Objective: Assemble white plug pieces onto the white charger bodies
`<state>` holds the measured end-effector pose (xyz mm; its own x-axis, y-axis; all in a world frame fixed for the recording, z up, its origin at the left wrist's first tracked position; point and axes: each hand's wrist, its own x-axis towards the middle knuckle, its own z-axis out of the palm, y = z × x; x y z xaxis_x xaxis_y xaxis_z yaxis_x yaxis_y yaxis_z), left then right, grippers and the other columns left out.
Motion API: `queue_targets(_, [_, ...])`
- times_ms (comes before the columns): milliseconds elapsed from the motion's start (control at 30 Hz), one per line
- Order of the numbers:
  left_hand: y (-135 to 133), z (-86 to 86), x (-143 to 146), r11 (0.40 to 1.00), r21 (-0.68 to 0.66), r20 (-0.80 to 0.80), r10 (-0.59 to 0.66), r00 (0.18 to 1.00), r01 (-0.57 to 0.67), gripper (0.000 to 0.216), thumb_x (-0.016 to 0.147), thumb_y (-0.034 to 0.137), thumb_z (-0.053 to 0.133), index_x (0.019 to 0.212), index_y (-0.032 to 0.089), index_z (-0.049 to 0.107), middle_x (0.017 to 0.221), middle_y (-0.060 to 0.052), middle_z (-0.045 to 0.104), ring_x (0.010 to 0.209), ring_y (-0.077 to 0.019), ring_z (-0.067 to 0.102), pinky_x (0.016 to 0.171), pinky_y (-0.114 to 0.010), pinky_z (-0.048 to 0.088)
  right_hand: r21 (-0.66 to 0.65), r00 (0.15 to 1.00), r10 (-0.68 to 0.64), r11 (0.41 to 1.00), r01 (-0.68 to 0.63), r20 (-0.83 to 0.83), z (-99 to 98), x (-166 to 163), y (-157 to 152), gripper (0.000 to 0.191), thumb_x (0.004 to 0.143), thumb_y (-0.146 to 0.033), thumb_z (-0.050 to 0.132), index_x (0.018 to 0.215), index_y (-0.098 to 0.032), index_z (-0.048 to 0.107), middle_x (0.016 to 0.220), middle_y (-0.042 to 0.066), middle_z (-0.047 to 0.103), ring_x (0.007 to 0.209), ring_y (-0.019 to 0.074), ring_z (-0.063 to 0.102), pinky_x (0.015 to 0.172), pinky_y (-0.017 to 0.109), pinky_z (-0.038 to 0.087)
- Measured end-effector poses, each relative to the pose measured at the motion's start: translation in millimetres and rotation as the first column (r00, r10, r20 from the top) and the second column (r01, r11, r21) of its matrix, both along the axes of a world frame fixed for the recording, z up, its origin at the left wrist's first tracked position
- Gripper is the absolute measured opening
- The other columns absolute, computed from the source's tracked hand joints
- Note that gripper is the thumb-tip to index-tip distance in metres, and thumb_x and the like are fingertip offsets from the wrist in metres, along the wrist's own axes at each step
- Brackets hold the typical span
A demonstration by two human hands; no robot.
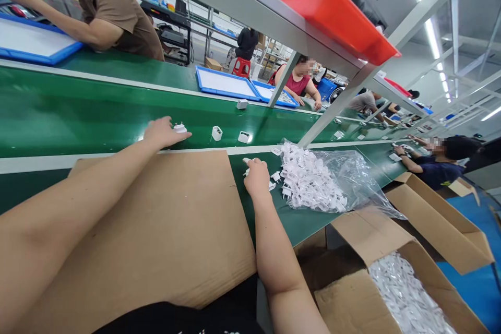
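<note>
1. Two hands are seen apart: the left hand (162, 133) is reached out over the green belt (97, 109), and the right hand (257, 177) is kept lower, at the counter (303, 222).
2. Left hand: a white plug (180, 128) is framed between thumb and fingers, prongs turned up. Whether it is gripped or merely touched cannot be told.
3. Right hand: fingers are curled, and a white piece (246, 160) is pinched at the fingertips; its shape is mostly covered.
4. Beside the right hand, a pile of white plugs (309, 177) is heaped on a clear plastic bag (362, 175), with some loose ones scattered at the near edge.
5. On the belt, two white housings are placed to the right of the left hand: an upright housing (216, 133) and a tilted housing (244, 137). Another white block (242, 105) is set near the far edge.
6. A large cardboard panel (168, 229) is placed under the left forearm, in front of the body.
7. Lower right: an open carton (371, 235) is filled with white pieces (407, 287); a second carton (438, 214) is positioned behind it.
8. Across the belt, a blue-rimmed tray (230, 95) is lined up with another, in which small pieces are held. A red tray (336, 23) is rested on the overhead shelf (242, 5).
9. Co-workers: a person in brown (113, 15) is seen far left, a person in red (297, 83) across the belt, a person in dark blue (436, 169) at right.
</note>
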<state>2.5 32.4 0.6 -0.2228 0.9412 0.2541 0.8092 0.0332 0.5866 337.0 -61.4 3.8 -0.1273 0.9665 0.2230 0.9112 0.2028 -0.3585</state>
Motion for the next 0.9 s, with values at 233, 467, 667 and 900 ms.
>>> queue_targets(233, [10.5, 5.5, 59.8, 0.953, 0.104, -0.33, -0.236, 0.914, 0.284, 0.082, 0.085, 0.036, 0.061, 0.16, 0.019, 0.033, 0.167, -0.011, 0.026, 0.143, -0.042, 0.027, 0.115, -0.054, 0.024, -0.135, 0.627, -0.112, 0.991, 0.011, -0.771, -3.9, -11.7, 10.0, 0.038, 0.074, -0.013, 0.06, 0.108, -0.018, 0.075, 0.108, 0.007, 0.066, 0.089, 0.0193, 0.065, 0.079, 0.031, 0.056])
queue_targets(467, [43.5, 5.0, 70.9, 0.898, -0.218, -0.267, -0.432, 0.861, 0.383, 0.05, 0.077, 0.043, 0.065, 0.12, 0.017, 0.071, 0.131, -0.017, 0.064, 0.116, -0.037, 0.058, 0.09, -0.039, 0.045, -0.354, 0.059, -0.35, 0.906, -0.232, -0.935, -4.7, -21.8, 10.7, 0.038, 0.068, -0.013, 0.059, 0.105, -0.017, 0.07, 0.098, 0.006, 0.075, 0.081, 0.0141, 0.072, 0.058, 0.018, 0.049])
queue_targets(667, [-29.8, 13.2, 77.2, 0.891, -0.186, -0.214, -0.448, 0.868, 0.414, 0.046, 0.077, 0.057, 0.067, 0.109, 0.025, 0.072, 0.119, -0.009, 0.072, 0.102, -0.0318, 0.065, 0.069, -0.031, 0.041, -0.292, 0.311, -0.232, 0.942, -0.163, -0.922, -4.1, -22.8, 7.5, 0.034, 0.069, -0.019, 0.061, 0.101, -0.017, 0.074, 0.097, 0.005, 0.076, 0.077, 0.0145, 0.068, 0.061, 0.02, 0.05])
queue_targets(900, [-101.0, -1.1, 82.8, 0.872, -0.163, 0.111, -0.448, 0.887, 0.461, 0.044, 0.074, 0.049, 0.074, 0.11, 0.023, 0.073, 0.113, -0.008, 0.073, 0.097, -0.0295, 0.066, 0.076, -0.034, 0.045, -0.185, 0.858, 0.098, 0.958, -0.219, -0.505, -9.0, -28.2, -10.0, 0.033, 0.069, -0.013, 0.07, 0.1, -0.02, 0.071, 0.103, 0.004, 0.071, 0.083, 0.0182, 0.066, 0.077, 0.03, 0.054])
